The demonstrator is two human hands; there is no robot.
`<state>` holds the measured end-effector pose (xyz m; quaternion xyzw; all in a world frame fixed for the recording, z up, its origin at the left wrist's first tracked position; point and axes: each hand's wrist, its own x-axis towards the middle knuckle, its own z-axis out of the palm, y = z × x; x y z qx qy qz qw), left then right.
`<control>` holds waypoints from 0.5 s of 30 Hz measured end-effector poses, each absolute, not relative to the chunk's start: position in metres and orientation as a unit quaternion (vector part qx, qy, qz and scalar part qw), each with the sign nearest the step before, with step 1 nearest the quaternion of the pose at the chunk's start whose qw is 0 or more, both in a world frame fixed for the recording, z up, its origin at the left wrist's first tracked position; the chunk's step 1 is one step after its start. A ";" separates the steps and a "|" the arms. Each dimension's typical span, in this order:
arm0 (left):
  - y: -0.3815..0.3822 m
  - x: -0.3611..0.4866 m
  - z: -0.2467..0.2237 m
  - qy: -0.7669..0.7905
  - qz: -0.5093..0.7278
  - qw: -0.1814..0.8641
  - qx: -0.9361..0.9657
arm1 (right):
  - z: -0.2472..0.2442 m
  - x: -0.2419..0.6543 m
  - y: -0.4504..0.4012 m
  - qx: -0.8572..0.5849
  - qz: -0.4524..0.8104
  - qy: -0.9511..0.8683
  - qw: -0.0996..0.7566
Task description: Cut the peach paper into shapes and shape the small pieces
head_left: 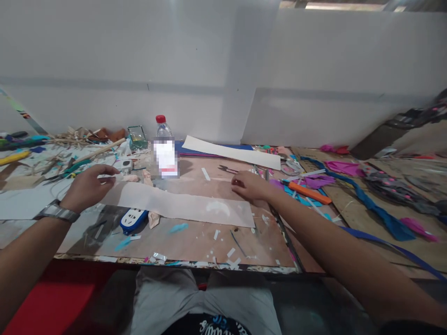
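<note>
A long pale paper strip (181, 204) lies across the work table, slightly wavy, with torn-looking edges and a glossy white patch towards its right end. At its upper left end is my left hand (89, 186), thumb and fingers closed on the paper's corner. My right hand (251, 185) hovers just beyond the strip's right end, fingers loosely bent with a gap by the thumb and nothing visible in them. Small dark pointed snips (227, 169) lie just behind that hand, which partly hides them. A blue-edged power socket (133, 219) sits under the strip's near edge.
A red-capped bottle (163, 128) stands behind the strip. Further back lies another cream strip (230, 153). An orange cutter (309, 191) and coloured scraps (319, 180) are at right. Sticks (80, 138) and green-handled pliers (75, 166) clutter the left; a wall (195, 70) closes the back.
</note>
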<state>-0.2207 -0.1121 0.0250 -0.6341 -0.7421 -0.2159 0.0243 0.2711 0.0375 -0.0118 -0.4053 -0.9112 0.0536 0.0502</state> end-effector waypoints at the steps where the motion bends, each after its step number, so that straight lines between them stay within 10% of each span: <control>1: -0.110 -0.219 0.027 -0.731 -0.197 0.029 -0.652 | -0.010 0.272 0.029 -0.387 0.068 -0.919 0.047; 8: -0.090 -0.165 0.049 -0.640 -0.152 0.208 -0.723 | 0.005 0.275 -0.008 -0.342 0.143 -0.929 0.000; 15: -0.083 -0.075 0.064 -0.535 -0.182 0.132 -0.814 | -0.012 0.274 -0.006 -0.331 0.221 -0.917 0.029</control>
